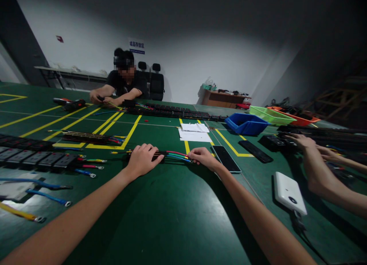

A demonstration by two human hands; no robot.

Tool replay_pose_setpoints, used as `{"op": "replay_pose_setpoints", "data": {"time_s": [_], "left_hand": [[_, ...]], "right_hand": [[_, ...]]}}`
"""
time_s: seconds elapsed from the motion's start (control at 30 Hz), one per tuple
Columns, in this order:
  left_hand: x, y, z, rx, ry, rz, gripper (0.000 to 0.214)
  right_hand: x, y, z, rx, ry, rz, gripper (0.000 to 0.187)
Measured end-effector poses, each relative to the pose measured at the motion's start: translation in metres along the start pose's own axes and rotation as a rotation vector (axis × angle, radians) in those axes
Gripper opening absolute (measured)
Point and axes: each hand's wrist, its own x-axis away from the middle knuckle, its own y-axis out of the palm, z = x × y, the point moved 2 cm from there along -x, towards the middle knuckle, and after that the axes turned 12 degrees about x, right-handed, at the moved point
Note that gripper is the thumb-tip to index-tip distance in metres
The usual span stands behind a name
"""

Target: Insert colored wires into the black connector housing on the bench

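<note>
Black modules (59,160) toward tabletop's (172,215) left edge. Holding wire bundle (175,155) inward of near edge under left hand (143,159), with fingers curled over; pinching lead tips (190,161) with right hand (203,158). Apparently aligning tips, calling for steady left hold. Hemmed by phone (227,159); co-worker's hand (303,141) beyond, toward right edge.

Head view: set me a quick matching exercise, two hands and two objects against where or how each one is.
1. Left hand
2. Right hand
3. Blue bin
4. White device

A. Beside the light-green bin
B. Attached to a black cord
C. Over the wire bundle
D. Fingers at the bundle's wire tips

Pairs: 1-C, 2-D, 3-A, 4-B
</note>
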Motion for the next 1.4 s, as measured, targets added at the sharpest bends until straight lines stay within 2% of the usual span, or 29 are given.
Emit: {"op": "replay_pose_setpoints", "data": {"time_s": [0.17,0.43,0.63,0.8,1.13,1.4], "left_hand": [[0.0004,0.0003,-0.0003,-0.005,0.004,0.002,0.052],[0.0004,0.0006,-0.0001,-0.025,0.003,0.007,0.052],[0.0005,0.0001,0.0003,-0.01,0.005,0.018,0.051],[0.0003,-0.0004,0.0002,0.003,0.002,0.01,0.053],[0.0002,-0.0011,0.0006,-0.004,-0.007,-0.009,0.054],[0.0001,0.0006,-0.0004,-0.02,0.003,0.003,0.052]], "right_hand": [[0.0004,-0.0019,0.0,-0.062,0.013,-0.029,0.043],[-0.0007,-0.0036,0.001,-0.005,0.014,-0.115,0.049],[-0.0014,-0.0054,0.0008,-0.038,0.038,-0.14,0.042],[-0.0023,-0.0061,-0.0001,-0.059,0.05,-0.139,0.038],[-0.0007,-0.0052,0.0044,-0.163,0.031,-0.124,0.052],[-0.0019,-0.0067,0.0026,-0.105,0.027,-0.162,0.045]]}}
